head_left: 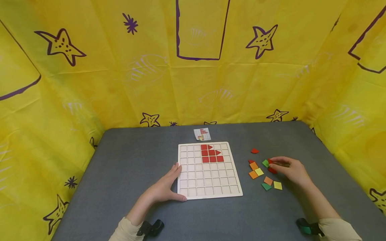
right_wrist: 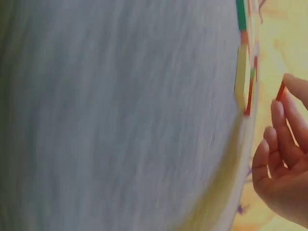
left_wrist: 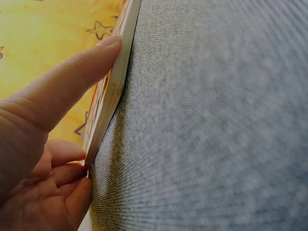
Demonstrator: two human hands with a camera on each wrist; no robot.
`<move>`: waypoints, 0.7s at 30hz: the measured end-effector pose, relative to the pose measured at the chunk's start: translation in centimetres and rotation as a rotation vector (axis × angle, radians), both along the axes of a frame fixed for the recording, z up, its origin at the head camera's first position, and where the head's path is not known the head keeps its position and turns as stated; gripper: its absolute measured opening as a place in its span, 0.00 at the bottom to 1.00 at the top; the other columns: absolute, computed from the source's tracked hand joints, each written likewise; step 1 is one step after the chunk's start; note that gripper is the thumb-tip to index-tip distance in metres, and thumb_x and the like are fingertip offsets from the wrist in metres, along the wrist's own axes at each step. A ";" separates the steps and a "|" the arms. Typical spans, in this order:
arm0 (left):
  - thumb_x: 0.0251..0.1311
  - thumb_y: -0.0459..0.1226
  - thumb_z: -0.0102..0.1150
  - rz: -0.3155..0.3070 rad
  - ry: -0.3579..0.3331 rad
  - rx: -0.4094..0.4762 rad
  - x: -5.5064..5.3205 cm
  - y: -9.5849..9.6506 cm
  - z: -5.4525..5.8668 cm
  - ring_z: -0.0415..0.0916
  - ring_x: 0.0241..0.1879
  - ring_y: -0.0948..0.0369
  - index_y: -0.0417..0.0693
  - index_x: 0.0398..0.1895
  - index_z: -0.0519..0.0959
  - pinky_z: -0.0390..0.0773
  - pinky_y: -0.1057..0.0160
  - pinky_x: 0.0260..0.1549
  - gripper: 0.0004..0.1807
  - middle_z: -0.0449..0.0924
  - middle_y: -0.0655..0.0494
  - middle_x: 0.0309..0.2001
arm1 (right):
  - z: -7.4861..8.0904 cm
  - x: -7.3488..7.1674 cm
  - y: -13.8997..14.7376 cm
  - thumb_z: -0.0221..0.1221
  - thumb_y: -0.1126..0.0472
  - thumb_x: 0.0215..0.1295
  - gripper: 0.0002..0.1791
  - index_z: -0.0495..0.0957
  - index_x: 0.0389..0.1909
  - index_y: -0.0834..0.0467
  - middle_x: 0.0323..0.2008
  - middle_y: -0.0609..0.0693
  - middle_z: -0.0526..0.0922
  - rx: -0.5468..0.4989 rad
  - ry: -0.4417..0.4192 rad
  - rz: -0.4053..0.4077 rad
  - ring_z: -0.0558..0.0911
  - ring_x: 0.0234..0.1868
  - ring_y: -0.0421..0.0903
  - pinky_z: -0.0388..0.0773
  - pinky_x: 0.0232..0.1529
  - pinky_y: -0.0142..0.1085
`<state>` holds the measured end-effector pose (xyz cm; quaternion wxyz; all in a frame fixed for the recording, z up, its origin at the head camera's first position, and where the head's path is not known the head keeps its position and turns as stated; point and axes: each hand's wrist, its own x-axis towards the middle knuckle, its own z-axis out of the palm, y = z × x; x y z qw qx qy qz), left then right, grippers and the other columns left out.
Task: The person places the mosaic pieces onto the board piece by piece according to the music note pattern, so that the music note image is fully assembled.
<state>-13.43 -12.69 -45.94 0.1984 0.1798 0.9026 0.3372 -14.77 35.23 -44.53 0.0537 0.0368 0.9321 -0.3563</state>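
In the head view my left hand [head_left: 163, 187] rests at the near left corner of a pale wooden grid board [head_left: 196, 182]. Its thumb touches the front edge and its outstretched fingers lie along the left side; the left wrist view shows thumb and fingertips against the board's edge [left_wrist: 108, 96]. Red square and pointed tiles [head_left: 212, 152] fill several cells in the board's upper middle. To the right, my right hand [head_left: 292, 169] pinches a small red tile [right_wrist: 281, 90] between thumb and fingers, just above the loose tiles; its exact shape is hidden.
Loose tiles lie right of the board: a red rounded one [head_left: 254, 151], orange squares [head_left: 253, 174], yellow squares [head_left: 277, 185], green ones [head_left: 266, 186] and another red one [head_left: 272, 170]. A small pattern card [head_left: 202, 134] lies behind the board. Yellow cloth [head_left: 193, 83] surrounds the grey table [head_left: 135, 150].
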 end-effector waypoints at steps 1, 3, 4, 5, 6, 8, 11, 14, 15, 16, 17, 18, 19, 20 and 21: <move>0.36 0.53 0.77 -0.001 0.003 0.003 0.0 0.0 0.0 0.36 0.75 0.48 0.43 0.75 0.48 0.51 0.44 0.68 0.65 0.38 0.45 0.76 | 0.1 -0.1 -0.4 0.59 0.37 0.59 0.28 0.79 0.53 0.52 0.49 0.52 0.82 -0.022 -0.007 -0.005 0.74 0.40 0.29 0.71 0.42 0.35; 0.36 0.53 0.77 0.000 0.005 0.000 0.0 0.0 0.0 0.37 0.75 0.48 0.43 0.75 0.48 0.51 0.44 0.68 0.65 0.38 0.45 0.76 | 0.2 -0.3 -1.3 0.59 0.37 0.58 0.28 0.79 0.53 0.52 0.49 0.52 0.82 -0.061 -0.012 -0.012 0.75 0.41 0.33 0.72 0.43 0.36; 0.36 0.53 0.77 0.000 0.006 -0.001 0.0 0.0 0.0 0.37 0.75 0.48 0.43 0.75 0.48 0.51 0.44 0.68 0.65 0.38 0.46 0.76 | 0.3 -0.4 -1.8 0.60 0.38 0.59 0.28 0.79 0.53 0.52 0.49 0.51 0.82 -0.075 -0.009 -0.011 0.75 0.42 0.35 0.72 0.43 0.36; 0.36 0.53 0.77 0.001 0.007 -0.001 0.0 0.0 0.0 0.37 0.75 0.48 0.43 0.74 0.48 0.51 0.44 0.68 0.65 0.38 0.46 0.76 | 0.3 -0.5 -2.3 0.60 0.38 0.59 0.28 0.79 0.53 0.52 0.49 0.51 0.82 -0.090 -0.005 -0.011 0.76 0.42 0.36 0.73 0.43 0.36; 0.36 0.53 0.77 0.001 0.007 -0.002 0.0 0.0 0.0 0.37 0.75 0.48 0.43 0.74 0.48 0.51 0.44 0.68 0.65 0.38 0.46 0.76 | 0.3 -0.7 -2.8 0.60 0.38 0.59 0.28 0.79 0.53 0.52 0.49 0.51 0.82 -0.108 -0.003 -0.008 0.76 0.42 0.37 0.73 0.43 0.36; 0.36 0.53 0.77 0.005 0.001 -0.005 0.0 0.0 0.0 0.36 0.75 0.49 0.44 0.75 0.48 0.51 0.45 0.68 0.64 0.38 0.46 0.76 | 0.3 -1.0 -3.7 0.61 0.39 0.58 0.27 0.79 0.53 0.53 0.48 0.51 0.82 -0.132 0.004 0.003 0.76 0.43 0.39 0.74 0.42 0.35; 0.36 0.53 0.77 0.005 -0.006 -0.001 0.0 0.0 0.1 0.36 0.75 0.48 0.44 0.75 0.48 0.51 0.44 0.68 0.64 0.37 0.46 0.76 | 0.1 -1.5 -5.2 0.62 0.40 0.57 0.27 0.80 0.51 0.53 0.46 0.52 0.81 -0.161 0.005 0.015 0.75 0.43 0.43 0.73 0.39 0.34; 0.36 0.53 0.77 0.006 -0.010 0.004 0.0 0.0 0.2 0.36 0.75 0.48 0.44 0.75 0.48 0.51 0.43 0.68 0.64 0.37 0.46 0.76 | 0.0 -2.2 -6.7 0.64 0.40 0.54 0.26 0.81 0.49 0.52 0.43 0.52 0.82 -0.187 -0.001 0.030 0.75 0.42 0.47 0.73 0.37 0.35; 0.36 0.53 0.77 0.006 -0.010 0.005 0.0 0.0 0.2 0.36 0.75 0.48 0.44 0.75 0.48 0.51 0.43 0.68 0.64 0.37 0.46 0.76 | -0.1 -2.4 -7.3 0.65 0.39 0.53 0.26 0.82 0.48 0.52 0.42 0.51 0.82 -0.188 0.000 0.036 0.75 0.42 0.47 0.73 0.36 0.34; 0.36 0.53 0.77 0.007 -0.010 0.006 0.0 0.0 0.2 0.36 0.75 0.49 0.44 0.75 0.48 0.51 0.43 0.68 0.64 0.37 0.46 0.76 | -0.1 -2.6 -7.8 0.65 0.39 0.53 0.25 0.82 0.47 0.51 0.42 0.50 0.83 -0.186 0.002 0.044 0.76 0.41 0.47 0.74 0.36 0.34; 0.36 0.52 0.77 0.007 -0.008 0.007 0.0 0.0 0.2 0.36 0.75 0.49 0.44 0.75 0.49 0.51 0.43 0.68 0.64 0.37 0.46 0.76 | -0.2 -2.8 -8.4 0.66 0.40 0.52 0.24 0.82 0.46 0.51 0.41 0.50 0.83 -0.182 0.009 0.058 0.77 0.41 0.47 0.74 0.36 0.34; 0.36 0.52 0.77 0.006 -0.007 0.007 0.0 0.0 0.1 0.36 0.75 0.49 0.44 0.75 0.49 0.51 0.44 0.68 0.64 0.38 0.46 0.76 | -0.2 -3.0 -8.9 0.67 0.41 0.52 0.23 0.82 0.45 0.51 0.40 0.49 0.84 -0.177 0.022 0.076 0.78 0.40 0.46 0.74 0.36 0.34; 0.36 0.52 0.77 0.005 -0.006 0.008 0.0 0.0 0.1 0.36 0.75 0.48 0.44 0.75 0.49 0.51 0.44 0.68 0.64 0.38 0.46 0.76 | -0.3 -3.2 -9.4 0.67 0.43 0.52 0.21 0.83 0.43 0.50 0.38 0.48 0.84 -0.169 0.035 0.097 0.79 0.39 0.46 0.75 0.35 0.34; 0.36 0.52 0.77 0.003 -0.004 0.008 0.0 0.0 0.1 0.36 0.75 0.48 0.44 0.75 0.49 0.51 0.44 0.68 0.64 0.38 0.46 0.76 | -0.4 -3.4 -9.9 0.68 0.44 0.52 0.20 0.83 0.42 0.50 0.37 0.47 0.85 -0.153 0.051 0.115 0.80 0.38 0.45 0.75 0.34 0.35; 0.36 0.53 0.77 0.002 -0.003 0.008 0.0 0.0 0.1 0.36 0.75 0.48 0.44 0.75 0.49 0.51 0.44 0.68 0.64 0.38 0.46 0.76 | -0.6 -3.6 -10.5 0.68 0.45 0.52 0.18 0.83 0.41 0.50 0.35 0.46 0.85 -0.139 0.064 0.130 0.81 0.37 0.43 0.75 0.34 0.34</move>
